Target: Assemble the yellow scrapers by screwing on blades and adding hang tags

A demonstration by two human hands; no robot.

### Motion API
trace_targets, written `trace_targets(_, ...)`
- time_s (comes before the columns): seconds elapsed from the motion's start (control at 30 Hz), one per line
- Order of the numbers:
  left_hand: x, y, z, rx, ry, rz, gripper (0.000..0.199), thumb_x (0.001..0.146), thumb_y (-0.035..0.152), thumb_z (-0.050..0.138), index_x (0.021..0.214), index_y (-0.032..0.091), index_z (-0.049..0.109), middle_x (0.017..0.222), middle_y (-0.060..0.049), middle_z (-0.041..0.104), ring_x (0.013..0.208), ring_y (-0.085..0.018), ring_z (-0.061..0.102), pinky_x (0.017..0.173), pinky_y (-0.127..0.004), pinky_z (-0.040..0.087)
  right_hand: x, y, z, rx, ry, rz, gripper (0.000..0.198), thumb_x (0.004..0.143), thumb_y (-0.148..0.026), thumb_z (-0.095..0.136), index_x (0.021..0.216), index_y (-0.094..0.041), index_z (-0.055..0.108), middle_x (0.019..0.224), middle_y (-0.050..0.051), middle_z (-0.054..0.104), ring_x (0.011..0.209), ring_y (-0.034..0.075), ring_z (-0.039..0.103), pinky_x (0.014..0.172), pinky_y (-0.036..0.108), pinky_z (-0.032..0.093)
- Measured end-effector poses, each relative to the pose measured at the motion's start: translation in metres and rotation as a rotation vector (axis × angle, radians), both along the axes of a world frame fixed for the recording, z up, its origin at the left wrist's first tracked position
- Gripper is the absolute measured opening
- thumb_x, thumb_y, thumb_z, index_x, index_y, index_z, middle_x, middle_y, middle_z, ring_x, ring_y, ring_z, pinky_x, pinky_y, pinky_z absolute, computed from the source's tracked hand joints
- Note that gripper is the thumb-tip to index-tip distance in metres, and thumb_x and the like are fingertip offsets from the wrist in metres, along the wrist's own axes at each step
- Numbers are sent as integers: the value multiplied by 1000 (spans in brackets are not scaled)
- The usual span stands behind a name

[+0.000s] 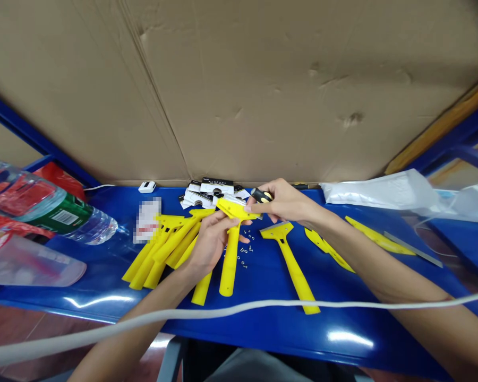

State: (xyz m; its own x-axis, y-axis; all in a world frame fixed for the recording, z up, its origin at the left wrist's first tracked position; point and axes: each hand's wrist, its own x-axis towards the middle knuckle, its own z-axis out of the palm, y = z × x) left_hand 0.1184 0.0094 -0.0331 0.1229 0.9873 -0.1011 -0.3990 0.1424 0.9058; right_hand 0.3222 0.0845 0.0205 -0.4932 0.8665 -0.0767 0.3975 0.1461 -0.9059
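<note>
My left hand (210, 241) is closed round the neck of a yellow scraper (230, 260), held with its handle toward me. A metal blade edge shows along the far side of its head. At the head's right end my right hand (281, 201) pinches the plastic, while a black-and-yellow screwdriver (261, 195) sits in the same hand. Below the hands lie several small screws and nuts (242, 250). A second scraper (295, 265) rests just right of them. Left of my left hand is a pile of yellow scraper handles (155, 254).
Black-and-white cards (217, 187) are stacked by the cardboard wall (263, 95). Yellow parts (329, 248) and a metal strip (413, 249) lie right. A water bottle (59, 212) and plastic cup (35, 262) stand left. A white cable (263, 305) crosses in front of the blue table (239, 323).
</note>
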Motion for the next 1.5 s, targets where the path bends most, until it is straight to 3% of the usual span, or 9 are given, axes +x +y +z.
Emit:
trace_targets(0.17,5,1,1,8,32,-69,30,91,41,86,107,15,84,133,-16,79,122,-35,76,81,-37,70,1,1,2,45,-18,10,32,75,-45,92,80,-16,78,52,-5,55,43,8,47,43,25,31)
trace_targets(0.43,7,1,-1,31,27,-71,30,90,42,88,103,15,83,125,-15,81,122,-37,77,80,-36,70,5,2,1,172,67,43,28,81,-40,90,96,-20,77,79,-3,71,44,7,55,43,24,41)
trace_targets(0.8,3,0,8,50,63,-132,33,91,42,87,107,14,80,126,-18,81,117,-37,80,78,-37,70,7,2,3,31,130,5,42,72,-49,98,89,-18,76,51,-7,55,41,7,47,39,21,31)
trace_targets(1.27,5,-2,7,93,105,-166,31,93,41,85,110,16,83,126,-16,82,115,-37,81,76,-37,71,9,4,-2,73,90,40,45,72,-56,98,89,-20,77,59,-5,61,43,7,47,42,24,33)
trace_targets(1.4,2,0,10,147,71,-95,28,95,39,84,113,18,82,132,-15,80,125,-37,77,83,-38,71,6,4,-3,81,158,-37,44,84,-60,89,95,-20,77,60,-5,61,42,8,43,41,26,30)
trace_targets(1.5,-3,1,17,215,1,49,26,94,35,85,113,20,80,137,-13,78,132,-37,73,90,-39,71,7,11,-11,184,94,-34,31,93,-50,79,95,-19,77,74,0,73,48,9,48,46,26,35)
